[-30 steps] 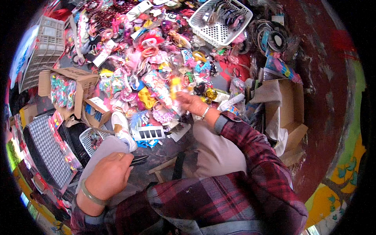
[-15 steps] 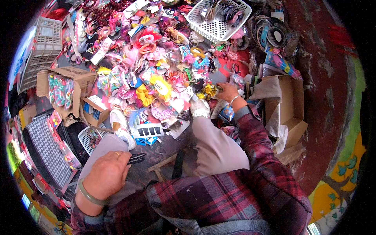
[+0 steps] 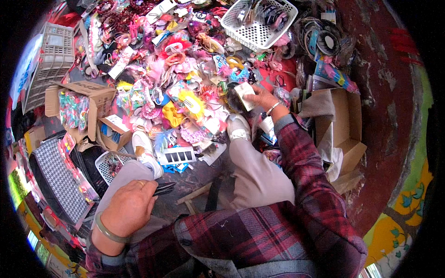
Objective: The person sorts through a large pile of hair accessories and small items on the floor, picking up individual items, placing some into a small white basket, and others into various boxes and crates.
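My left hand (image 3: pixel 127 204) rests over my left thigh, its fingers closed on a few thin black pieces (image 3: pixel 164 188) whose exact kind I cannot make out. Ahead and to the right, my right hand (image 3: pixel 263 98) pinches a pale card (image 3: pixel 244 96) by its near right edge. A dark, round, fuzzy thing (image 3: pixel 234 99) shows beside the card; whether it is fixed to it I cannot tell. Both lie over the near right side of a big heap of hair accessories (image 3: pixel 174 69). A yellow scrunchie (image 3: pixel 172 115) and a yellow feathery piece (image 3: pixel 191 103) stand out in the heap.
A white perforated basket (image 3: pixel 257 39) stands at the far right of the heap. Near my right arm is an opened cardboard box (image 3: pixel 345 125). To the left are a carton of bagged colourful items (image 3: pixel 99 95), a grey crate (image 3: pixel 58 60) and a small white basket (image 3: pixel 104 162).
My right hand has lifted a pale card from the heap and shifted slightly up and to the left. My left hand stays nearly still with the black pieces.
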Demonstrator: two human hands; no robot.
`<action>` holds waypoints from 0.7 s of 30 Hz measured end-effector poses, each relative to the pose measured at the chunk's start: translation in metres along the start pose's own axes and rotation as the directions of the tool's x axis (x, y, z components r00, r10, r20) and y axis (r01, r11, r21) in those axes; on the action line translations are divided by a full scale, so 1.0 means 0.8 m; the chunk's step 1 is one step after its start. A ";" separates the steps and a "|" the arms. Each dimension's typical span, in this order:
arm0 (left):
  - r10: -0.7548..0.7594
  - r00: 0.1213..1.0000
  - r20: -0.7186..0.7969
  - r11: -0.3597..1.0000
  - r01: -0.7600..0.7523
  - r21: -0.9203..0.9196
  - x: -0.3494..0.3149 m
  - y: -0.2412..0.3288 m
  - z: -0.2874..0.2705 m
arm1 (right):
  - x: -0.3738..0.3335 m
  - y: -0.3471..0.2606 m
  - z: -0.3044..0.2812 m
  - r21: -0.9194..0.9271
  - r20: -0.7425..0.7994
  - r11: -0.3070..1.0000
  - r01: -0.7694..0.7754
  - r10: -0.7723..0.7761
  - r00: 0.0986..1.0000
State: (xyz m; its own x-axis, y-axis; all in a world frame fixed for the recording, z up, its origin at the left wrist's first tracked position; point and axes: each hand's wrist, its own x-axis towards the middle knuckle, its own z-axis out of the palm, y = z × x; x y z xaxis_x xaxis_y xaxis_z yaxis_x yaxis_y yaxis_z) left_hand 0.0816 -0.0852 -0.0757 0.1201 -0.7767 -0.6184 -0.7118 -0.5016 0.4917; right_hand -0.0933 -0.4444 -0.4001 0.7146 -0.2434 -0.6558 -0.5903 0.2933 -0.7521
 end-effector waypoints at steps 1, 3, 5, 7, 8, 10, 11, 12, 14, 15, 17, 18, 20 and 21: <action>0.002 1.000 -0.003 1.000 -0.002 0.004 0.000 0.000 0.000 | 0.004 -0.006 0.003 0.203 0.029 0.979 0.006 -0.012 1.000; -0.002 1.000 0.000 1.000 0.002 0.002 0.001 0.001 -0.002 | 0.010 -0.013 0.006 0.319 0.057 0.948 -0.008 -0.010 0.998; -0.007 1.000 0.006 1.000 0.007 -0.004 0.002 0.001 -0.002 | 0.018 -0.017 0.010 0.428 0.059 0.904 0.015 -0.044 0.997; -0.006 1.000 0.015 1.000 0.006 -0.014 0.001 0.000 -0.001 | 0.025 -0.013 0.001 0.439 0.051 0.898 0.029 -0.058 0.997; -0.008 1.000 0.012 1.000 0.008 -0.013 0.001 0.000 -0.001 | 0.028 -0.009 -0.006 0.461 0.032 0.886 0.050 -0.073 0.997; -0.019 1.000 0.004 1.000 0.019 -0.012 0.000 0.000 0.000 | 0.031 -0.010 -0.022 0.471 -0.009 0.880 0.052 -0.054 0.998; -0.015 1.000 -0.005 1.000 0.015 -0.004 0.000 0.001 0.001 | 0.028 -0.011 -0.028 0.484 0.016 0.873 0.061 -0.079 0.997; -0.010 1.000 -0.014 1.000 0.010 0.004 0.000 0.001 0.001 | 0.025 -0.013 -0.036 0.498 0.041 0.865 0.070 -0.104 0.994; -0.008 0.999 -0.038 1.000 0.009 0.013 -0.002 0.002 0.002 | 0.004 -0.047 -0.027 0.489 -0.071 0.868 0.081 -0.053 0.996; -0.009 0.999 -0.050 1.000 0.009 0.015 -0.003 0.002 0.003 | 0.009 -0.037 -0.031 0.372 -0.129 0.927 0.055 -0.007 0.992; 0.006 0.999 -0.041 1.000 -0.005 0.006 -0.001 0.002 0.000 | 0.006 0.002 -0.065 0.126 -0.289 0.992 -0.021 0.057 0.956; 0.000 1.000 -0.024 1.000 0.000 -0.008 -0.001 0.000 0.000 | 0.003 0.031 -0.075 0.079 -0.295 0.997 -0.005 0.028 0.955; -0.009 1.000 -0.003 1.000 0.009 -0.016 0.001 0.000 0.000 | 0.000 0.069 -0.069 -0.300 -0.316 0.948 -0.103 0.003 0.949; -0.009 1.000 0.000 1.000 0.009 -0.011 0.002 0.001 0.000 | -0.005 0.084 -0.068 -0.474 -0.322 0.867 -0.153 -0.010 0.947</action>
State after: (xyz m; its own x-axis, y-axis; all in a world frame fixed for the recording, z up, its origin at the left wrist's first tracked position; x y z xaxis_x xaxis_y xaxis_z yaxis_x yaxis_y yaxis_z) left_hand 0.0812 -0.0865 -0.0765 0.1266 -0.7723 -0.6225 -0.7028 -0.5127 0.4932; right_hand -0.1563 -0.4742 -0.4520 0.5612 -0.5313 -0.6347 -0.7988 -0.1469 -0.5834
